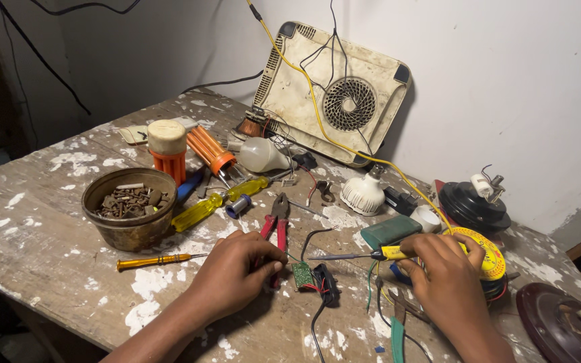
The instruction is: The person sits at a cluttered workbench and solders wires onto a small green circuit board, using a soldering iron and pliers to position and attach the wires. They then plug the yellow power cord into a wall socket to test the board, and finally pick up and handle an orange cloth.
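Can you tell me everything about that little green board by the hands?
The small green rectangular circuit board lies flat on the paint-spattered wooden table, between the two hands. Tiny parts dot its top, too small to make out. Red and black wires leave its right edge. The left hand lies beside it; whether they touch is unclear.

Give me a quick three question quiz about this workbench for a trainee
1. True or false: the right hand holds a yellow-handled soldering iron.
2. What does the left hand rest beside: A) the white bulb, B) the small green circuit board, C) the brown bowl?
3. What fills the brown bowl?

Key: 1 true. 2 B. 3 rusty screws and bits of hardware.
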